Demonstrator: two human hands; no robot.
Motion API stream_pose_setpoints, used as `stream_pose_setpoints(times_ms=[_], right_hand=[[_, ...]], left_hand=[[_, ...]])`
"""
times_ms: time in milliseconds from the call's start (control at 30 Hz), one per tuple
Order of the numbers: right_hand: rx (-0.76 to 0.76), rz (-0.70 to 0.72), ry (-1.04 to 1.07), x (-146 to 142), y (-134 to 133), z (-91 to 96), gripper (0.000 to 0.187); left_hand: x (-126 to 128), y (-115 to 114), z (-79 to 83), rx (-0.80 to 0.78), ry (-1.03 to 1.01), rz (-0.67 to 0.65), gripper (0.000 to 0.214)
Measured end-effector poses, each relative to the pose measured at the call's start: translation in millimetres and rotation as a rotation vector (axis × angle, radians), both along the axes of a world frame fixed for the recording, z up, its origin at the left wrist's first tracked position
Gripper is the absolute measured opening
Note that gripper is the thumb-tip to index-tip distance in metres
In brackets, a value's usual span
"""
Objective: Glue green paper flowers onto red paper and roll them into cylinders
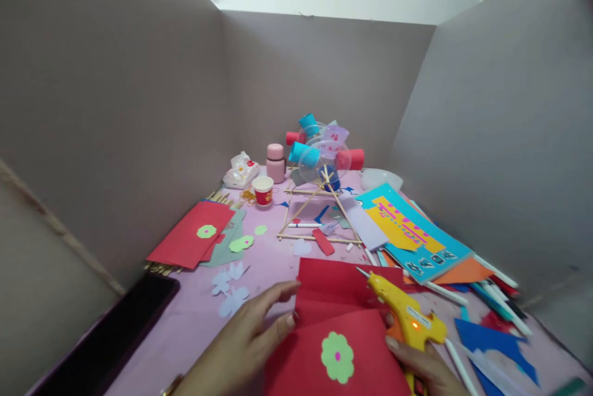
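Note:
My right hand is wrapped around a yellow hot glue gun with an orange light lit on its body. Its nozzle points up and left over a sheet of red paper. Below lies a folded red paper with a green paper flower that has a pink centre. At the left edge of the red paper is my left hand, thumb and forefinger apart, the thumb tip at the edge. Whether it presses on the paper I cannot tell.
A stick frame bearing clear discs and coloured paper tubes stands ahead. Left are red sheets over sticks and a black phone-like object. Paper cup and pink flask stand behind. Right: blue booklet, pens, scraps.

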State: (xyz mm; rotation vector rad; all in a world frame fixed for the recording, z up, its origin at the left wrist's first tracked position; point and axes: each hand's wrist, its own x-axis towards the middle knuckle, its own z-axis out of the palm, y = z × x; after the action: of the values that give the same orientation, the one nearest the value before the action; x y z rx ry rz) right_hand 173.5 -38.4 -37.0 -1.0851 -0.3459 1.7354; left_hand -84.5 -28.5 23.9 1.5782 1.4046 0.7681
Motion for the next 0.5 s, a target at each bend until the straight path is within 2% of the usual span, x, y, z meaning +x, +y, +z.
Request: stream_pose_setpoints(times_ms=[100,233,367,500], right_hand=[[0.078,0.000,0.020,-6,1,4.5,0.063],[0.153,0.028,0.067,-11,0,12.2,0.069],[0.165,0.028,0.088,-10,0,14.4,0.067],[0.135,-0.007,-0.066,-1,-2,-1.3,0.053]], left_hand=[[21,7,-4.1,-0.201,-0.177,-0.194,0.045],[45,24,-12.5,-0.346,-0.344,-0.318,0.055],[57,33,-17.9,-0.438,-0.354,-0.364,0.046],[48,29,-13.4,-0.386,-0.317,-0.316,0.061]])
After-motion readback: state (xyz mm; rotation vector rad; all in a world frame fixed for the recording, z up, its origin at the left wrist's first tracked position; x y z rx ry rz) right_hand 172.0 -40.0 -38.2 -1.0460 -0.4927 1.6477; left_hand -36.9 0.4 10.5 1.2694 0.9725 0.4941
